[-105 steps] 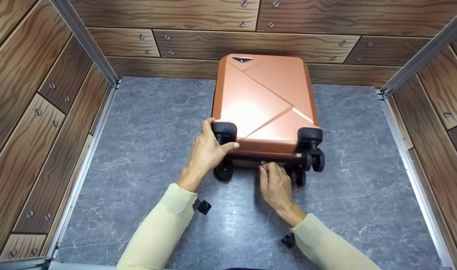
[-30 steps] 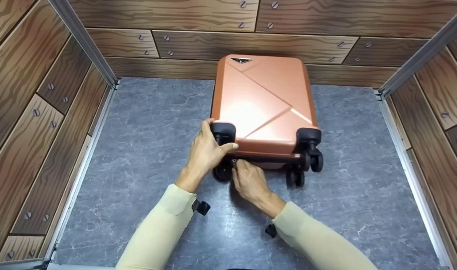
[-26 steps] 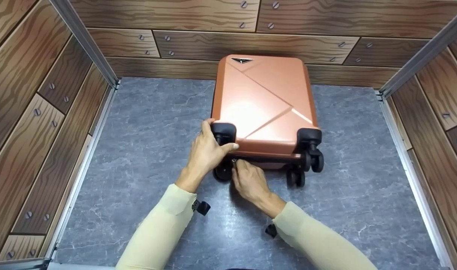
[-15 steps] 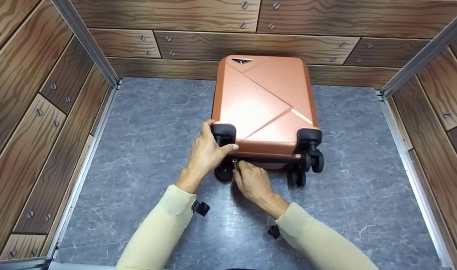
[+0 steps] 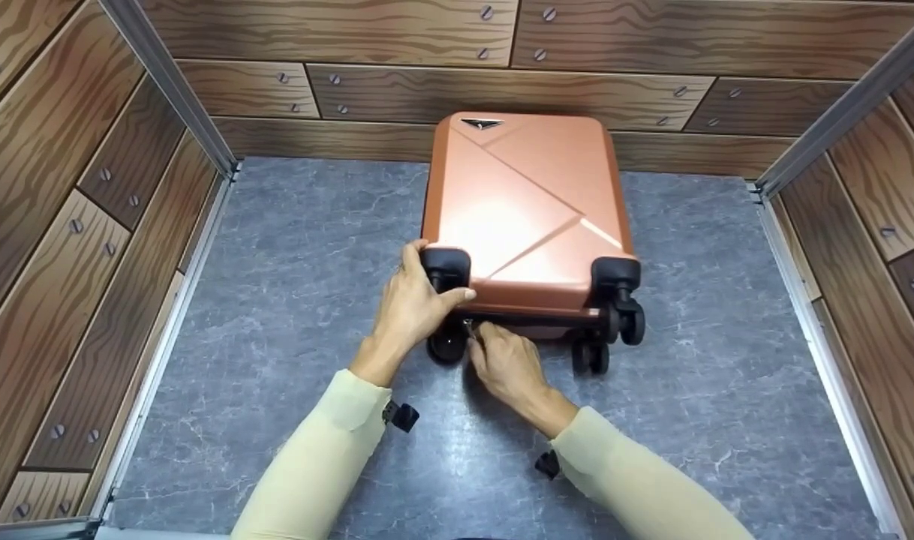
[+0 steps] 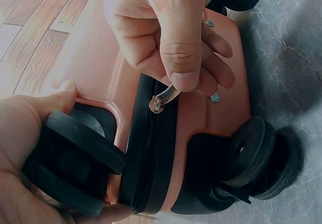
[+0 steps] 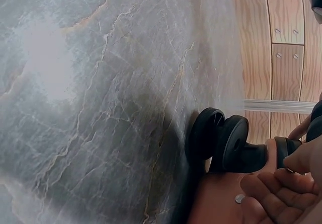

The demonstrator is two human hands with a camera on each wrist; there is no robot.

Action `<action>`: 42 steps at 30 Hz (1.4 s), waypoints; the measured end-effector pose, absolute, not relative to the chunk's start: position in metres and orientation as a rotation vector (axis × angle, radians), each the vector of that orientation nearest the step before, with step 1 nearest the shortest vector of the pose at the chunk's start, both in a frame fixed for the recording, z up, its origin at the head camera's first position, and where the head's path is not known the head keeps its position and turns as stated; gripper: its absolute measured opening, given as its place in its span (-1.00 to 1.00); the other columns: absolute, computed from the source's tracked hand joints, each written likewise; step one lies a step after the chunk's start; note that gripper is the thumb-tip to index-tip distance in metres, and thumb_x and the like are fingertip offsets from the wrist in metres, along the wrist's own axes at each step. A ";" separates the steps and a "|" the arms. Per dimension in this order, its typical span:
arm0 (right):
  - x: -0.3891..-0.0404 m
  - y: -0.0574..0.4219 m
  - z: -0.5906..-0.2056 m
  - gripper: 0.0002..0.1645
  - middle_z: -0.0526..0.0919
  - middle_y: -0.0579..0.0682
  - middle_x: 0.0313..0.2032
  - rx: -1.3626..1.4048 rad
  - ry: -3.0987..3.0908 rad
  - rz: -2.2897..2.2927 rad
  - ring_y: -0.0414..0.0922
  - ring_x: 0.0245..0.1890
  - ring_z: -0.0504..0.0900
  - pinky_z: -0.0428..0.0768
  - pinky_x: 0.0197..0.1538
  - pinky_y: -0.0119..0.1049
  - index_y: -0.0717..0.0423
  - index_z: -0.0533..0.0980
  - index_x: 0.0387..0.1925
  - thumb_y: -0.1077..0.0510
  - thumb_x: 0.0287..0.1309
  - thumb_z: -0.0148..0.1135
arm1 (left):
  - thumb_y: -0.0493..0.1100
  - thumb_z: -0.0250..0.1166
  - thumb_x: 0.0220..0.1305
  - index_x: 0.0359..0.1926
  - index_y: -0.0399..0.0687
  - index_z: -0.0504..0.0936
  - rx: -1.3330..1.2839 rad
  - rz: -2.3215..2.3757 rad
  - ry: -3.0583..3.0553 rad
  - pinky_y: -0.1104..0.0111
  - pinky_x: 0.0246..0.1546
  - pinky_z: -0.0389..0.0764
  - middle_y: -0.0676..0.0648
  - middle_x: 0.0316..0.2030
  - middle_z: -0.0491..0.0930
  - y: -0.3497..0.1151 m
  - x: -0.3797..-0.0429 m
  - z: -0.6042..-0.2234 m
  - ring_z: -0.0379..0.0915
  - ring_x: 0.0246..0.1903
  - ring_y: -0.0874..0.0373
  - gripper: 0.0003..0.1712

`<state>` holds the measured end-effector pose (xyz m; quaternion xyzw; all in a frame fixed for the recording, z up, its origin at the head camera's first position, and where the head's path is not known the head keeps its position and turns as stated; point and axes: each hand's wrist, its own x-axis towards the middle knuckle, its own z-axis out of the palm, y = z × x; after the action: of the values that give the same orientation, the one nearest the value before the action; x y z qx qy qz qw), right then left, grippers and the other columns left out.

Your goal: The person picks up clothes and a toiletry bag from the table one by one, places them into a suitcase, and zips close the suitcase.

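Observation:
An orange hard-shell suitcase (image 5: 524, 202) lies flat on the floor, its black wheels (image 5: 623, 319) pointing toward me. My left hand (image 5: 410, 304) grips its near left corner around a wheel housing, thumb on the shell's lower edge. In the left wrist view, that hand's fingers wrap beside a black double wheel (image 6: 75, 158). My right hand (image 5: 508, 364) pinches the metal zipper pull (image 6: 170, 92) between thumb and curled forefinger. The slider sits on the black zipper (image 6: 151, 143), which runs along the case's wheel end. Beyond the slider, the right fingers hide part of the zipper.
Grey marbled floor (image 5: 314, 225) surrounds the suitcase. Wood-patterned panels (image 5: 502, 90) stand behind its far end and on both sides, with metal frame rails (image 5: 810, 300) along the edges. A small black wrist camera (image 5: 403, 416) sits on each sleeve.
My right hand has moved left along the zipper, from mid-edge to near the left wheels, pulling the slider with it. In the last second it has barely shifted. The left hand keeps its hold.

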<state>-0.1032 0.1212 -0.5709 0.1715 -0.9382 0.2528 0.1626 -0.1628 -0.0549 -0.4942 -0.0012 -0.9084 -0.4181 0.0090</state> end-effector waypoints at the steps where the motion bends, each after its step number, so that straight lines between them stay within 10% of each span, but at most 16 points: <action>1: -0.103 0.121 -0.571 -0.76 0.68 0.10 -0.48 0.487 -2.678 0.723 0.25 -0.49 0.72 0.61 -0.46 0.14 0.14 0.46 -0.42 0.17 0.32 0.33 | 0.21 0.66 0.06 0.46 0.00 0.20 -0.002 -1.309 -2.838 -0.05 0.05 0.63 -0.36 0.03 0.65 -0.055 -0.163 -0.494 0.64 0.03 -0.26 0.12; 42: -0.101 0.170 -0.555 -0.87 0.78 0.06 -0.36 0.425 -2.307 0.717 0.09 -0.42 0.75 0.69 -0.34 -0.01 0.17 0.68 -0.24 0.16 0.30 0.39 | 0.22 0.66 0.05 0.48 0.01 0.20 0.011 -1.297 -2.831 -0.04 0.05 0.63 -0.32 0.09 0.64 -0.052 -0.162 -0.494 0.65 0.05 -0.24 0.14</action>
<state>-0.1011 0.1699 -0.5548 0.1632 -0.8852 0.2753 0.3375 -0.1624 -0.0519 -0.4945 0.0035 -0.9091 -0.4164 0.0137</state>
